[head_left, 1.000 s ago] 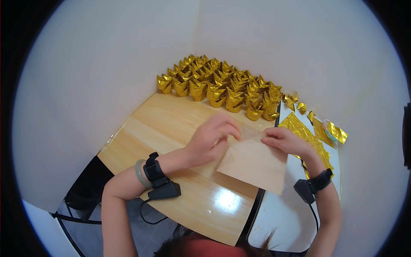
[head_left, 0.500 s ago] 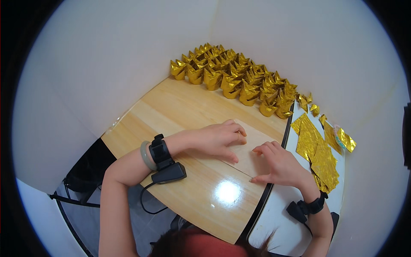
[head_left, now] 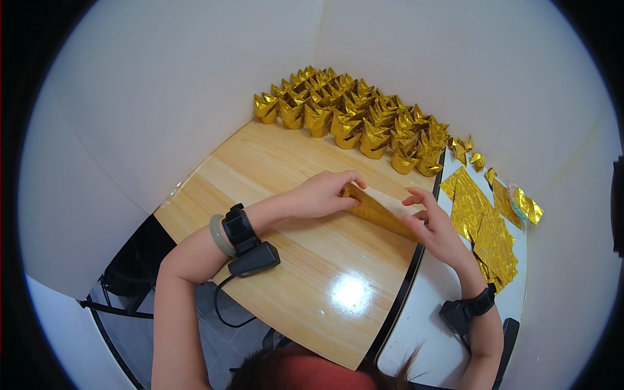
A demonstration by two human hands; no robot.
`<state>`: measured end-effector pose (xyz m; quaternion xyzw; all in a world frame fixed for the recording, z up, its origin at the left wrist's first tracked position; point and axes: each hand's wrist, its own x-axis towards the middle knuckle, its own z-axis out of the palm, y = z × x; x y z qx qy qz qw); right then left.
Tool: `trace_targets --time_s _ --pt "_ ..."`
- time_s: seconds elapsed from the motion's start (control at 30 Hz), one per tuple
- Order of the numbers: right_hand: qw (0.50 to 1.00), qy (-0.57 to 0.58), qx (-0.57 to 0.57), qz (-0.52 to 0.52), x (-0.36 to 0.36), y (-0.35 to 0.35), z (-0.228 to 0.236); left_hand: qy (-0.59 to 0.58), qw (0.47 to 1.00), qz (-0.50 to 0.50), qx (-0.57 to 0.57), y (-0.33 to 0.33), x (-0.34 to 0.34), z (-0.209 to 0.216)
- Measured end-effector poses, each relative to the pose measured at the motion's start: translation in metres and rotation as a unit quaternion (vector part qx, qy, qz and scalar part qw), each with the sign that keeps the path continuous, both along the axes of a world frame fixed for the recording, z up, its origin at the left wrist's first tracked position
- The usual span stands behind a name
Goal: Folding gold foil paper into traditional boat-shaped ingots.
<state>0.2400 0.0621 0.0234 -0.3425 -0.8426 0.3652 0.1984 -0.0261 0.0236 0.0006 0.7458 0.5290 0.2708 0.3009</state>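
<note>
A sheet of gold foil paper (head_left: 382,216) is lifted off the wooden table, its gold side facing me and a strip of its pale back showing along the top. My left hand (head_left: 330,193) pinches its left end between thumb and fingers. At the right end, my right hand (head_left: 431,225) has its thumb against the paper, with the index finger raised and curved over the upper edge. Exactly how the right fingertips meet the paper is partly hidden.
Rows of folded gold paper pieces (head_left: 348,123) stand along the table's far edge. To the right, loose gold sheets (head_left: 484,227) lie on a white table (head_left: 416,322), near small folded scraps (head_left: 478,161) and a beaded ring (head_left: 517,203). The wooden table (head_left: 279,162) meets white walls.
The paper lay flat, pale side up, under both hands. Its near edge is now raised, turning the gold side into view. Both hands have moved slightly away from me.
</note>
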Motion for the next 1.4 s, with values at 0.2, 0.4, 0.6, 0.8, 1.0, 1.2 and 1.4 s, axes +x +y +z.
trace_targets --time_s 0.2,0.4,0.6,0.8,1.0,1.2,1.4 --pt "0.972 0.153 0.131 -0.123 -0.001 0.010 -0.013 -0.006 0.998 0.037 0.058 0.001 -0.001 -0.010" --pt "0.942 -0.081 0.313 0.091 -0.010 -0.011 0.004 0.102 0.985 0.096 0.096 -0.007 0.004 -0.010" --pt "0.908 -0.238 0.282 0.200 -0.014 -0.013 -0.028 0.106 0.972 -0.122 0.168 -0.004 0.006 -0.018" --pt "0.903 -0.274 0.275 0.184 -0.007 -0.012 -0.022 0.223 0.942 -0.221 0.119 -0.009 0.007 -0.023" --pt "0.908 -0.294 0.293 0.063 0.013 0.006 -0.026 0.249 0.931 -0.229 0.136 -0.009 0.007 -0.023" --pt "0.925 -0.159 0.324 0.115 0.008 0.003 0.003 0.183 0.943 -0.243 0.136 -0.004 0.002 -0.023" --pt "0.918 -0.142 0.340 0.147 0.004 0.002 -0.001 0.043 0.968 -0.238 0.063 0.004 -0.006 -0.022"
